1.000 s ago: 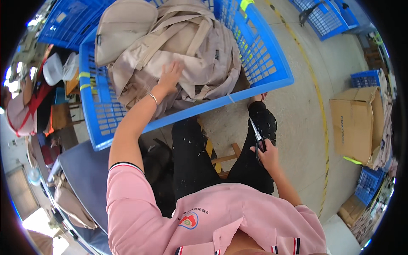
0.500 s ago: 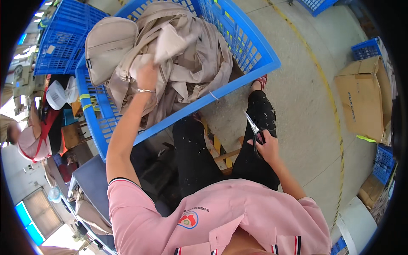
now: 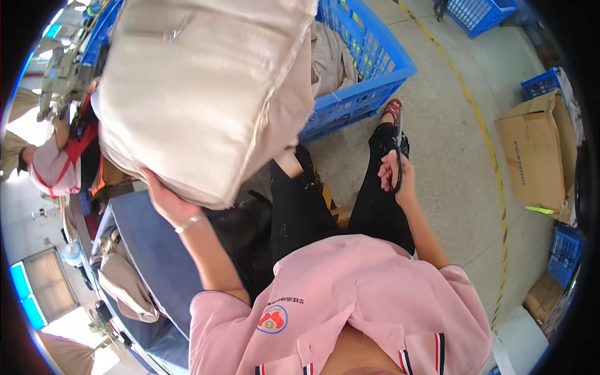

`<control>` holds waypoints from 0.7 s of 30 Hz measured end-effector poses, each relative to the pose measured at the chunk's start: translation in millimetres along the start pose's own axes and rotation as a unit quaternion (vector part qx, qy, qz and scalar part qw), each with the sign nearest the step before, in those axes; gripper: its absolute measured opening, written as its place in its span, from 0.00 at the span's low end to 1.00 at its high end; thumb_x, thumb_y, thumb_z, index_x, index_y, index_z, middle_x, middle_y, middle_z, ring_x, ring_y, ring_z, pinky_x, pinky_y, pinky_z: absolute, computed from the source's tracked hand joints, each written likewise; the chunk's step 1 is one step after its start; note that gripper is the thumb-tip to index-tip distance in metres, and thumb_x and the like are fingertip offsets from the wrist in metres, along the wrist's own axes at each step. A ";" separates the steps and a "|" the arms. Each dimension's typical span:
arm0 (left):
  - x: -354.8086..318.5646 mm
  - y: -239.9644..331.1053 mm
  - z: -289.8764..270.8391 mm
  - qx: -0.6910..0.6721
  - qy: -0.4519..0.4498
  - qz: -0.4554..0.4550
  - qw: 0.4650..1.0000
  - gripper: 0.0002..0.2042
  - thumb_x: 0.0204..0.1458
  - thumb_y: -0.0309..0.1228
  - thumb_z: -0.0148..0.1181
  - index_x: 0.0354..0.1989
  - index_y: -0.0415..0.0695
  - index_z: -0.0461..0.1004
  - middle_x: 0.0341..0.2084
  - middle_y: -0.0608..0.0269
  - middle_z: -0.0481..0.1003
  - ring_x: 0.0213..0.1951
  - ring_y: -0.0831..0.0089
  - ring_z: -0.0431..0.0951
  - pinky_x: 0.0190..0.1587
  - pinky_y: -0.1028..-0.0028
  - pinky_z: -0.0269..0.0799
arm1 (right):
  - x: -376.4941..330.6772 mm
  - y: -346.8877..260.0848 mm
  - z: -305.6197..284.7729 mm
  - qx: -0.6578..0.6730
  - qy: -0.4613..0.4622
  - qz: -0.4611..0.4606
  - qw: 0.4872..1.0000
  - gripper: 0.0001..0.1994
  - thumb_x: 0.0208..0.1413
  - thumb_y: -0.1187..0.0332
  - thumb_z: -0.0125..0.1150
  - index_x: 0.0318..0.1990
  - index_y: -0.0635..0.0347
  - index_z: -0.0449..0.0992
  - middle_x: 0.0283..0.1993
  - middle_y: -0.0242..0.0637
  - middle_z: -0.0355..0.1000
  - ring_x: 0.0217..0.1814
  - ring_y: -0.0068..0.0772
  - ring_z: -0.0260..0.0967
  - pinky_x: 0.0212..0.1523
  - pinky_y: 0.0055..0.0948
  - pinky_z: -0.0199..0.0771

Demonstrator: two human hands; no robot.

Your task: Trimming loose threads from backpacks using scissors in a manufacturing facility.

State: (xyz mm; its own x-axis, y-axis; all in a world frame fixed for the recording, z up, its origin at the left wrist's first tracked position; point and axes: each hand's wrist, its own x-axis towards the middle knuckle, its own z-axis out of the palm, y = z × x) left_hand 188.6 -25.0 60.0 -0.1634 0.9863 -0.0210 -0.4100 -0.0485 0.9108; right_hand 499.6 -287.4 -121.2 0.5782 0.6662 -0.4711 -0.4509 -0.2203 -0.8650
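The beige bag (image 3: 194, 100) is raised in front of the blue crate (image 3: 362, 92), its long axis running away from the wearer and leaning slightly right at the far end. The left hand (image 3: 169, 203) grasps its near lower edge. The scissors (image 3: 399, 134) point away from the wearer, blades nearly upright in view; the right hand (image 3: 403, 178) is closed around their handles.

The bag's far end is cut off by the upper border, its surface is partly blurred, and some left-hand fingers are hidden behind it. Whether the blades are parted cannot be told (they appear nearly edge-on).

The bag blocks most of the crate; more beige fabric (image 3: 331, 59) shows inside. A cardboard box (image 3: 531, 153) stands well apart, right.
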 end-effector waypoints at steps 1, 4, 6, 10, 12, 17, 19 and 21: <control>-17.7 -7.6 -20.5 -0.001 0.032 -0.026 0.999 0.29 0.66 0.47 0.50 0.64 0.34 0.63 0.62 0.54 0.67 0.60 0.59 0.68 0.64 0.62 0.63 | -2.4 -4.1 6.9 -0.002 -0.011 -0.017 1.000 0.23 0.65 0.46 0.54 0.39 0.62 0.70 0.24 0.35 0.70 0.17 0.24 0.68 0.17 0.21 0.65; -85.4 -50.4 -61.2 0.015 0.159 -0.112 0.981 0.30 0.65 0.48 0.49 0.64 0.35 0.63 0.62 0.53 0.66 0.62 0.58 0.67 0.64 0.59 0.64 | -13.8 -18.6 35.9 0.020 -0.086 -0.047 0.995 0.24 0.65 0.46 0.54 0.41 0.64 0.70 0.26 0.37 0.71 0.19 0.25 0.70 0.19 0.21 0.67; -125.9 -89.3 -98.9 0.028 0.096 -0.201 0.974 0.24 0.64 0.46 0.54 0.57 0.37 0.68 0.51 0.57 0.75 0.49 0.64 0.77 0.52 0.63 0.75 | -20.7 -20.9 57.2 0.041 -0.128 -0.039 0.990 0.23 0.65 0.47 0.54 0.42 0.64 0.69 0.29 0.38 0.73 0.22 0.26 0.72 0.20 0.21 0.69; -164.0 -102.5 -122.3 0.043 -0.006 -0.364 0.931 0.20 0.65 0.48 0.51 0.48 0.43 0.74 0.38 0.61 0.79 0.37 0.68 0.79 0.39 0.68 0.76 | -26.7 -7.2 87.0 0.016 -0.178 -0.057 0.982 0.21 0.67 0.49 0.51 0.43 0.63 0.69 0.34 0.41 0.74 0.28 0.26 0.75 0.25 0.20 0.71; -160.3 -98.7 -126.5 0.051 -0.025 -0.356 0.933 0.20 0.65 0.49 0.51 0.47 0.42 0.74 0.37 0.60 0.79 0.37 0.68 0.79 0.39 0.69 0.76 | -35.3 -2.0 93.5 0.007 -0.181 -0.055 0.982 0.22 0.68 0.48 0.49 0.44 0.63 0.69 0.34 0.41 0.74 0.30 0.26 0.75 0.27 0.21 0.71; -169.2 -112.4 -152.0 0.132 -0.047 -0.377 0.915 0.24 0.64 0.49 0.51 0.44 0.35 0.75 0.35 0.55 0.80 0.36 0.66 0.80 0.38 0.69 0.76 | -48.0 18.5 105.0 0.013 -0.192 -0.015 0.981 0.14 0.66 0.57 0.57 0.42 0.60 0.67 0.34 0.35 0.72 0.31 0.23 0.73 0.29 0.21 0.70; -181.9 -112.9 -158.7 0.140 -0.061 -0.390 0.908 0.24 0.64 0.49 0.51 0.43 0.35 0.76 0.35 0.54 0.80 0.36 0.66 0.80 0.38 0.69 0.76 | -51.0 27.9 109.2 0.003 -0.188 -0.030 0.982 0.14 0.64 0.58 0.60 0.42 0.59 0.67 0.33 0.33 0.71 0.31 0.21 0.71 0.30 0.20 0.69; -186.6 -112.2 -162.3 0.134 -0.069 -0.405 0.902 0.24 0.65 0.48 0.51 0.41 0.33 0.77 0.34 0.52 0.81 0.35 0.66 0.80 0.38 0.70 0.76 | -53.6 30.9 111.2 -0.055 -0.171 -0.045 0.983 0.17 0.57 0.62 0.69 0.42 0.60 0.67 0.31 0.30 0.67 0.30 0.20 0.65 0.33 0.21 0.66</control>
State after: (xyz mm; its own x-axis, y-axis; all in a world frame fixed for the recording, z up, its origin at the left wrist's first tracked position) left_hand 119.5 -229.1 -105.2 0.2128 0.6925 -0.6893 -0.1094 0.7179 0.6875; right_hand 379.1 -250.7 -103.4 0.3421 0.8829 -0.3217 -0.3206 -0.2122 -0.9232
